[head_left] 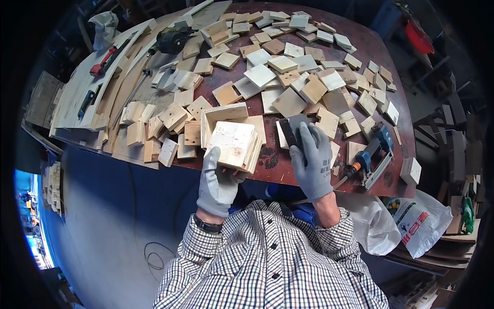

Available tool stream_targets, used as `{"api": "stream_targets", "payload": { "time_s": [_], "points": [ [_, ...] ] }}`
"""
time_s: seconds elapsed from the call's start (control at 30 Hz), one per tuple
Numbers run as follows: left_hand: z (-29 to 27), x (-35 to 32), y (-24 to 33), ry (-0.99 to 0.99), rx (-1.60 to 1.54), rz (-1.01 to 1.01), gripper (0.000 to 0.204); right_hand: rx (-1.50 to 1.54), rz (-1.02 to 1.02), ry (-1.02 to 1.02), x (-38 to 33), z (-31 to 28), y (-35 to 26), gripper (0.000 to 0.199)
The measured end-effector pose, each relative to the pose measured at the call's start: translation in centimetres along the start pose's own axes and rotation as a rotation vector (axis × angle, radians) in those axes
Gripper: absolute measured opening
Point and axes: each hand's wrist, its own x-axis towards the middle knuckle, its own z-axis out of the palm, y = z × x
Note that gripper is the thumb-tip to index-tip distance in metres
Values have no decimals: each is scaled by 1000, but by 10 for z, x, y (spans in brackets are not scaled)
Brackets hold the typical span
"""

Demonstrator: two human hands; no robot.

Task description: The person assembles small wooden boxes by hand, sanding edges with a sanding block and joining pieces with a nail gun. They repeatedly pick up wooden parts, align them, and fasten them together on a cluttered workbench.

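My left hand point(218, 181), in a grey glove, grips a stack of thin square plywood pieces point(234, 144) from below, held tilted over the near edge of the table. In its grey glove, my right hand point(310, 160) is closed on a dark sanding block point(293, 129) that rests on a pale wood piece at the table's front. An open-sided small wooden box frame point(222, 114) lies just behind the stack.
The dark red table point(267, 159) is strewn with several small wood squares point(288, 77). A blue pneumatic nailer point(373, 154) lies right of my right hand. Long boards, a red-handled tool point(104, 60) and a dark power tool point(172, 38) lie at the left. White sacks point(411, 221) sit lower right.
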Motion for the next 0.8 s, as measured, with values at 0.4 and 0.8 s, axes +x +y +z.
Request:
{"api": "stream_targets", "payload": {
  "time_s": [0.4,0.8],
  "points": [
    [17,-3,6,-22,-217,-25,50,131,-227,-17,-8,-3,-63,71],
    [35,-12,17,84,164,278,64,143,-146,-2,24,6,-52,68]
  ]
}}
